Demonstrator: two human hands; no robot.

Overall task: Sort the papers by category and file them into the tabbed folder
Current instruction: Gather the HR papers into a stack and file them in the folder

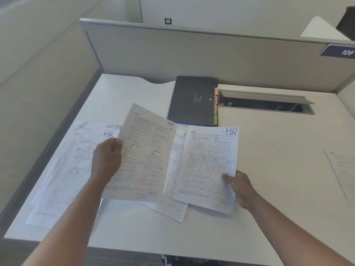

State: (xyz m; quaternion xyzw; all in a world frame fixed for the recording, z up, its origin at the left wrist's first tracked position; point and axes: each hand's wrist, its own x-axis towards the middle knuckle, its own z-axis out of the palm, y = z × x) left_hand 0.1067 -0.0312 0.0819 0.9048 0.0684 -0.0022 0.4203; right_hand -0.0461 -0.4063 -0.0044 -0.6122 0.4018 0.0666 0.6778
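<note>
Meanwhile, both hands pinch light, floppy sheets near the tabbed folder [193, 100].
Left hand [106, 158] pinches a lifted sheet [146, 152]; right hand [241, 186] pinches the HR sheet [208, 169]; edges suit gripping.

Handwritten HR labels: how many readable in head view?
3. One on the white sheet in the right hand, one faint on the lifted sheet in the left hand, one under ADMIN on the left pile. Others may be hidden.

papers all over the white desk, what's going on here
A person is sorting printed sheets. The left hand lifts one sheet marked in pink highlighter; the right hand holds a sheet handwritten "HR". More lie on the white desk. The black tabbed folder sits closed behind.
</note>
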